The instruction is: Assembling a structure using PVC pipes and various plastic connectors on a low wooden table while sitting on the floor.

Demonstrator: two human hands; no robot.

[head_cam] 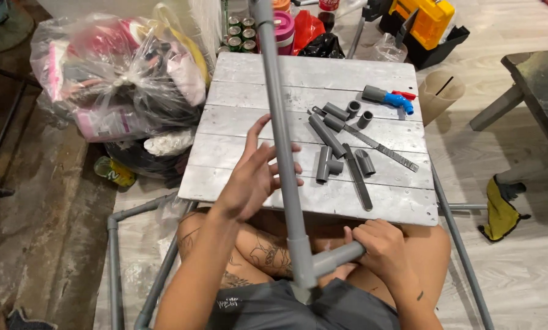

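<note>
Long grey pipe (280, 131) is standing upright over the white board table (249, 73), plugged into a tee fitting (304, 263) just below the table's near edge. Left hand (252, 177) is wrapping loosely around the pipe, fingers half open. Right hand (381, 241) is gripping the tee's side stub tight. Loose pipe offcuts (341, 153) are lying on the table, right of the pipe.

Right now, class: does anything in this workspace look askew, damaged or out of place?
Nothing looks damaged or spilled. The grey fittings lie loosely scattered on the white board, and a yellow rag lies crumpled on the floor.
</note>
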